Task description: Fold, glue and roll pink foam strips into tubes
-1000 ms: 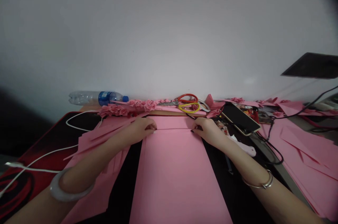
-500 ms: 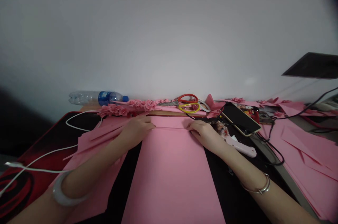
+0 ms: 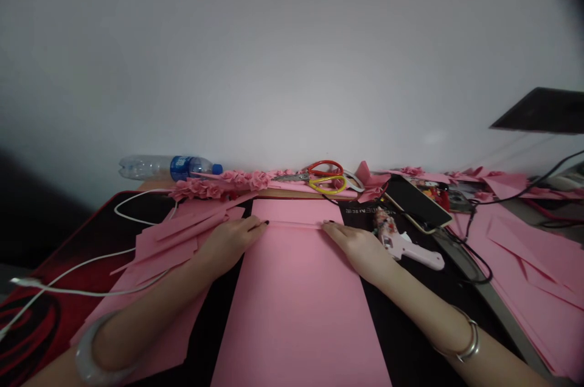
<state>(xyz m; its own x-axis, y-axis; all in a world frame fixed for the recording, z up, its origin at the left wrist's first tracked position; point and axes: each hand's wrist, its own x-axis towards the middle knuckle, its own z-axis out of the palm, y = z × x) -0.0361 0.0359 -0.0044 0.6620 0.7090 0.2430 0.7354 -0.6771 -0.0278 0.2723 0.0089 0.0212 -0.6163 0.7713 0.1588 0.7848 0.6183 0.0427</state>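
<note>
A long pink paper sheet (image 3: 296,296) lies on the dark mat in front of me, with a folded strip across its far end. My left hand (image 3: 232,241) rests at the left end of that fold, fingers stretched flat on the paper. My right hand (image 3: 353,242) presses the right end of the fold, fingers flat too. Neither hand holds anything. A pale bangle sits on my left wrist and a thin metal one on my right.
Cut pink strips (image 3: 177,235) lie left of the sheet. A white glue gun (image 3: 406,244) and phone (image 3: 415,201) lie right. Scissors (image 3: 326,177), paper roses (image 3: 219,185) and a water bottle (image 3: 168,167) line the wall. White cable (image 3: 68,271) left, more pink sheets (image 3: 529,265) right.
Both hands have slid toward me along the sheet and flattened out from a pinch at the fold. The glue gun, earlier covered by my right hand, now shows.
</note>
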